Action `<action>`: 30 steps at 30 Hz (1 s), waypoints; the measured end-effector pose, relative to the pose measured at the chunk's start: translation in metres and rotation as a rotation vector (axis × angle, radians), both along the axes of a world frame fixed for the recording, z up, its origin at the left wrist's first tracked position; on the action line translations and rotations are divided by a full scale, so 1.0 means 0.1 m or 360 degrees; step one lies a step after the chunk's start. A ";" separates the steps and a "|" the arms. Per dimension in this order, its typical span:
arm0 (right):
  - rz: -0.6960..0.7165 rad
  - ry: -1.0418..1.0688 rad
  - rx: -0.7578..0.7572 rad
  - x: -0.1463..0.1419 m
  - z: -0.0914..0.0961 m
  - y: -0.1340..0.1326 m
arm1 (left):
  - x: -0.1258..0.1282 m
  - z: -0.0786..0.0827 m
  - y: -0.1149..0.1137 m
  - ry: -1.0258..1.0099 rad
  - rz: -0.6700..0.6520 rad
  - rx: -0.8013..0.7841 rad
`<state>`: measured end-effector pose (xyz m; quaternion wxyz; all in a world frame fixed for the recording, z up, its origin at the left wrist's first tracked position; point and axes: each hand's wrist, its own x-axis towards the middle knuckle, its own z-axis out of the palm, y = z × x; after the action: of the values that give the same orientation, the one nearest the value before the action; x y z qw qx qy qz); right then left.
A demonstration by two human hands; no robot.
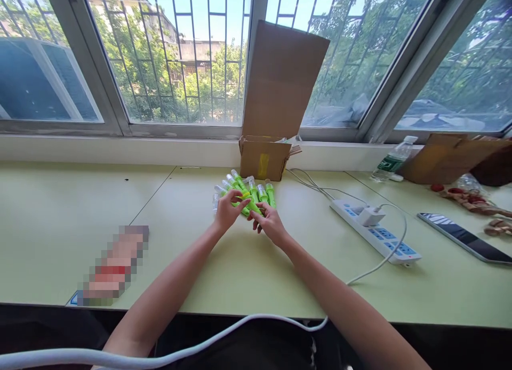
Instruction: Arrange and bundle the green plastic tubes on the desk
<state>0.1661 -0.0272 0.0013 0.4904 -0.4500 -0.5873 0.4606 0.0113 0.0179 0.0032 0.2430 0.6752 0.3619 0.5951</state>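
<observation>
Between both hands is a bright green tube (253,205) with a yellow band near its upper end; its exact kind is not plain. The thumb and fingers of my left hand (227,211) pinch it by the yellow band. Lower down, my right hand (270,222) grips the green body with its fingers curled underneath. Just beyond my hands, several similar green tubes with clear ends (270,193) lie side by side on the pale green table (192,274). My fingers partly hide the nearest ones.
Behind the tubes stands an open cardboard box (250,159), its flap raised against the window. To the right are a white power strip (384,236) with a plugged charger, a phone (464,236) and a plastic bottle (394,159). A white cable (224,335) crosses my lap. A pixelated item (114,266) lies left.
</observation>
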 end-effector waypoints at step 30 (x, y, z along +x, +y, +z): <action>-0.0085 -0.0070 -0.0096 -0.03 0.02 -0.04 | 0.01 -0.06 0.04 -0.0036 -0.0042 -0.0064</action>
<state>0.1635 -0.0316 0.0034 0.4758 -0.4901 -0.5715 0.4547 0.0118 0.0221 -0.0031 0.2684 0.6681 0.3620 0.5921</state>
